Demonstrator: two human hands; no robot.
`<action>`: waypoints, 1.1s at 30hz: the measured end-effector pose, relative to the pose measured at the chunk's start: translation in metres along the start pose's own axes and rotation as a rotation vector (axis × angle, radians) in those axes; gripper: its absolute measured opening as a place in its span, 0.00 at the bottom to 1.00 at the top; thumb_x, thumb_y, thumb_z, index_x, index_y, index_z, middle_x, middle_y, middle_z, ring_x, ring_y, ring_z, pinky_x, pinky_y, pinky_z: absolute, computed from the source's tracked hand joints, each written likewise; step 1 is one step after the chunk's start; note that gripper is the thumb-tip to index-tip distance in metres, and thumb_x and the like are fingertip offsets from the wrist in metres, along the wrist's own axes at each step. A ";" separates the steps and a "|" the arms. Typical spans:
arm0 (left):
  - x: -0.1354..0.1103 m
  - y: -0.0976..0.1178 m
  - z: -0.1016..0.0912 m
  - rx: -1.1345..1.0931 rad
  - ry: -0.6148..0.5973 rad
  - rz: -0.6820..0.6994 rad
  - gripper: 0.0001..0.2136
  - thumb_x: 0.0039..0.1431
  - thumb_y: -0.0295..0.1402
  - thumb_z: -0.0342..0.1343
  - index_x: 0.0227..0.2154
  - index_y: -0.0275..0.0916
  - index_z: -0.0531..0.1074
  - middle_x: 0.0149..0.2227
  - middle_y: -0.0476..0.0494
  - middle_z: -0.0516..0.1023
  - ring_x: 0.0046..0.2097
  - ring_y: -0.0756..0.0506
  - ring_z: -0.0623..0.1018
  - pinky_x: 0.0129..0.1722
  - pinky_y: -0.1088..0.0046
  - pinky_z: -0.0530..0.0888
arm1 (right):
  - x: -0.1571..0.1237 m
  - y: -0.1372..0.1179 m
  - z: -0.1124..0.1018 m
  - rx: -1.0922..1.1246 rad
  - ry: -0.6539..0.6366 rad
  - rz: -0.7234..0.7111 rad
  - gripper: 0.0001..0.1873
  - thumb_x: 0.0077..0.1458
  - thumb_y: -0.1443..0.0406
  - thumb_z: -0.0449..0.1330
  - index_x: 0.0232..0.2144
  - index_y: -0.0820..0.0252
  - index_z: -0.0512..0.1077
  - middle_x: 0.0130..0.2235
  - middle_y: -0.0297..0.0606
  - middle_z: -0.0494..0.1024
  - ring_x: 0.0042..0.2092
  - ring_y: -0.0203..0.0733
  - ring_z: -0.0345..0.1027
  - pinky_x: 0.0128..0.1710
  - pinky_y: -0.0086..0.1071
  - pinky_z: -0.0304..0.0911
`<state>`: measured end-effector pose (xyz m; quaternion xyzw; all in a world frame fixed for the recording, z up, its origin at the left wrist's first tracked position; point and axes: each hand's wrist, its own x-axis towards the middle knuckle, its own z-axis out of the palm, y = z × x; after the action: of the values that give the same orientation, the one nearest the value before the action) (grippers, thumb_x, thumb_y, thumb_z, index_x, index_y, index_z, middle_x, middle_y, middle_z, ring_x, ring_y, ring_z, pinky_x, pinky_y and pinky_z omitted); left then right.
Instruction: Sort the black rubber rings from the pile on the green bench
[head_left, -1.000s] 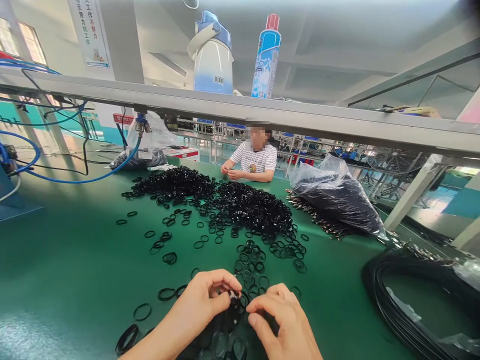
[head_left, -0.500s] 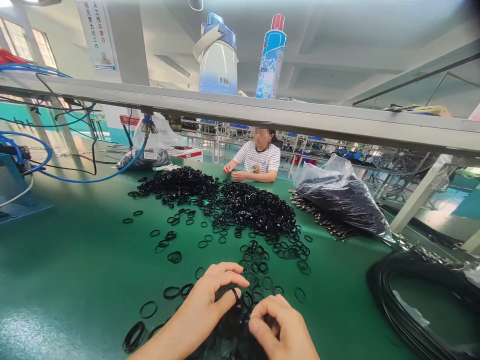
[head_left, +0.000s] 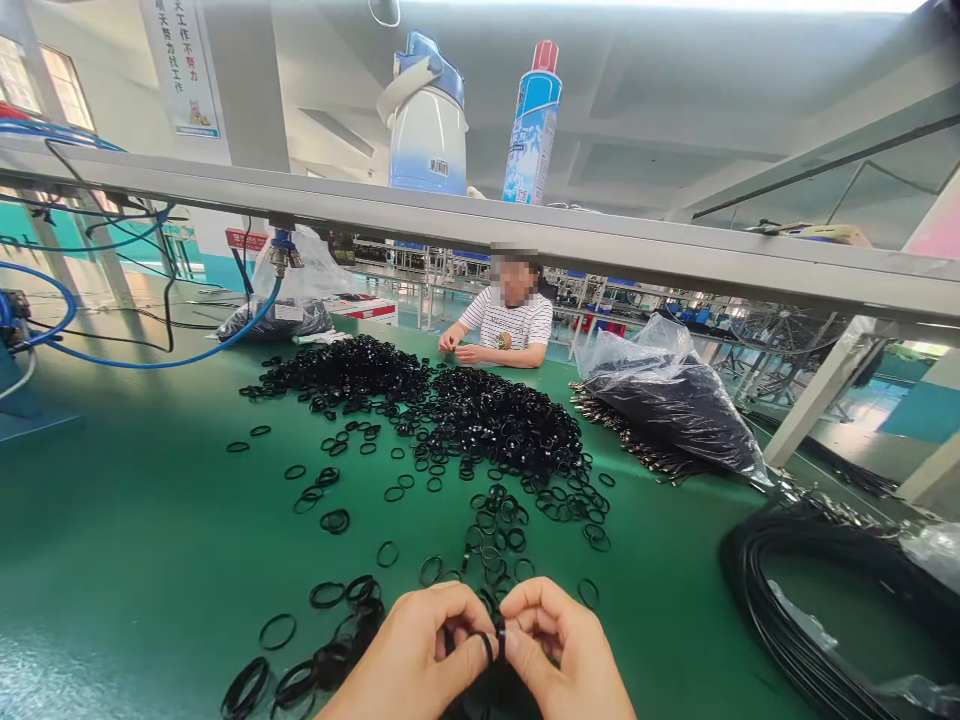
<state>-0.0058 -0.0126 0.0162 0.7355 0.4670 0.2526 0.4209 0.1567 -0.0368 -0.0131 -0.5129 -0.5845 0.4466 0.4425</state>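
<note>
My left hand [head_left: 420, 645] and my right hand [head_left: 564, 645] meet at the front of the green table [head_left: 150, 540], fingertips almost touching. A thin black ring [head_left: 488, 650] loops by my left thumb tip, and that hand is closed on it. Between my right thumb and forefinger is pinched another black ring [head_left: 502, 636], seen nearly edge-on. Under and around both hands lie more loose black rings [head_left: 277, 631], some stacked together. My palms hide part of this near heap. Farther back spreads a large pile of black rings [head_left: 510, 420].
A plastic bag of black cables [head_left: 667, 400] lies at the right, with a coiled cable bundle [head_left: 765, 600] nearer. A shelf [head_left: 337, 205] crosses overhead, carrying a jug [head_left: 427, 130] and a spray can [head_left: 534, 130]. Blue tubing [head_left: 172, 364] hangs left. A co-worker [head_left: 510, 325] sits opposite.
My left hand has moved right and down, its fingers curling from stretched to pinched. My right hand has met it fingertip to fingertip. The whole view has shifted slightly.
</note>
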 end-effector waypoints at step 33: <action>0.000 0.010 -0.029 0.095 -0.006 0.076 0.09 0.58 0.33 0.48 0.29 0.44 0.73 0.31 0.53 0.74 0.35 0.47 0.70 0.35 0.73 0.65 | -0.004 0.003 0.000 -0.578 0.086 -0.108 0.08 0.50 0.71 0.53 0.22 0.57 0.64 0.23 0.30 0.70 0.28 0.38 0.63 0.25 0.28 0.51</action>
<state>-0.0234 -0.0033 0.0399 0.7727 0.4487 0.2438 0.3770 0.1575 -0.0408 -0.0159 -0.6043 -0.6945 0.2155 0.3257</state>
